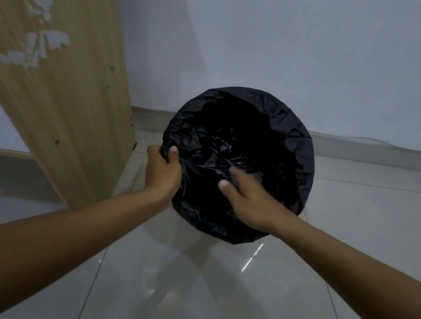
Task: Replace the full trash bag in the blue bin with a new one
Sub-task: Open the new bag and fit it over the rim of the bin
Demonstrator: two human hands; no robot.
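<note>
On the glossy grey tiled floor [182, 293], open room spreads in front and to the right of the round bin, whose body is wholly hidden under a crinkled black plastic trash bag [294, 145] folded over its rim. The left hand [162, 171] pinches the bag's near-left edge, thumb on top. The right hand [246, 198] rests inside the mouth, fingers loosely spread on the plastic; what it grips I cannot tell. A tan wooden panel [56, 96] with chipped veneer crowds the left; the pale wall [330, 54] stands just behind.
</note>
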